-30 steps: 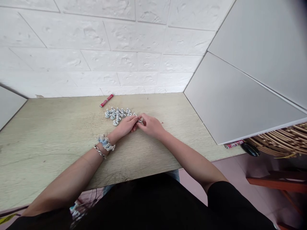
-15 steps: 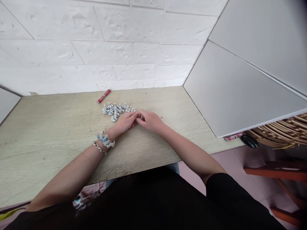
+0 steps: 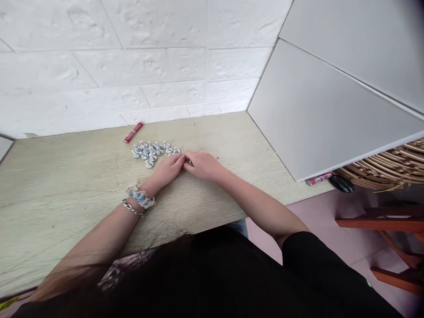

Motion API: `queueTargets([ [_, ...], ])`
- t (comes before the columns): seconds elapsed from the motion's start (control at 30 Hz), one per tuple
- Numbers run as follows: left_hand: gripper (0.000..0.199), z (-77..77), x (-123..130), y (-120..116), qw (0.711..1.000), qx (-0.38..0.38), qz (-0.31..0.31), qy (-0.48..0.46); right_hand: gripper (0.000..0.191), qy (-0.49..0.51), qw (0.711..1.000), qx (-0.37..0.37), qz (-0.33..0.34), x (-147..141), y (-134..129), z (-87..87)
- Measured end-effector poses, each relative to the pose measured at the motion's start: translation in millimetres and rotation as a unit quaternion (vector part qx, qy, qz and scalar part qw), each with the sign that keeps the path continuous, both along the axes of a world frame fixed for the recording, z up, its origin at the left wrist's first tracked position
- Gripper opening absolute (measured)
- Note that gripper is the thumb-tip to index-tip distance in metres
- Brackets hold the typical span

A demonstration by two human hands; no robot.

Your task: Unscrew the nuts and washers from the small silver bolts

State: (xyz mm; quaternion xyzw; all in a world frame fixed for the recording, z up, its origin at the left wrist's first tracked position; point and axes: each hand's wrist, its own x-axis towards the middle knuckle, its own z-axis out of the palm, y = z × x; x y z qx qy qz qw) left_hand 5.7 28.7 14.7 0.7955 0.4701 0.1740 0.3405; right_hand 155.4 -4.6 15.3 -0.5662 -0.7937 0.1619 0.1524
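Note:
Several small silvery screw-like pieces with round bases (image 3: 152, 150) stand grouped on the wooden tabletop (image 3: 82, 176). Just right of and in front of the group, my left hand (image 3: 167, 170) is closed, its fingertips pressed together. My right hand (image 3: 202, 164) meets it fingertip to fingertip, fingers curled and closed. A tiny bit of something shows between the hands, mostly hidden by the fingers and too small to make out. A scrunchie (image 3: 141, 197) and a chain bracelet (image 3: 132, 208) are on my left wrist.
Behind the pieces lies a red tube (image 3: 133, 132). A white brick-patterned wall (image 3: 132, 66) borders the back, a grey panel (image 3: 318, 106) the right. Near the panel's lower edge are another red tube (image 3: 318, 178), a black object (image 3: 342, 183) and a woven item (image 3: 391, 170).
The whole view has shifted a little, so the scene sits further left. Both hands remain together with their fingers closed, and the grouped pieces look the same.

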Motion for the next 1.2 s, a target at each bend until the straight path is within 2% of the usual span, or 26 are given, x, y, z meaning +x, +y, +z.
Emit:
queueTargets([
  [0.3, 0.031, -4.9, -4, 4, 0.997, -0.067, 0.007, -0.042, 0.033, -0.028, 1.0, -0.003, -0.009, -3, 1, -0.6],
  [0.57, 0.032, -4.7, -5, 4, 0.997, -0.055, 0.018, -0.045, 0.036, -0.041, 0.999, -0.005, -0.035, -3, 2, -0.6],
  [0.7, 0.033, -4.4, -5, 3, 0.997, -0.058, 0.027, -0.051, 0.03, -0.002, 0.999, 0.007, -0.037, -4, 1, -0.9],
  [0.83, 0.035, -5.3, -5, 4, 0.994, -0.075, 0.04, -0.07, 0.021, 0.067, 0.997, 0.037, -0.002, -3, 2, -6.1],
  [1.0, 0.033, -6.7, -6, 7, 0.992, -0.089, 0.052, -0.078, 0.023, 0.124, 0.991, 0.039, 0.031, -3, 7, -11.8],
  [1.1, 0.032, -7.4, -6, 7, 0.993, -0.079, 0.044, -0.073, 0.019, 0.095, 0.995, 0.01, -0.009, -3, 6, -7.0],
  [1.2, 0.031, -6.8, -5, 6, 0.99, -0.091, 0.054, -0.088, 0.046, 0.04, 0.996, -0.039, -0.069, -2, 3, 1.2],
])
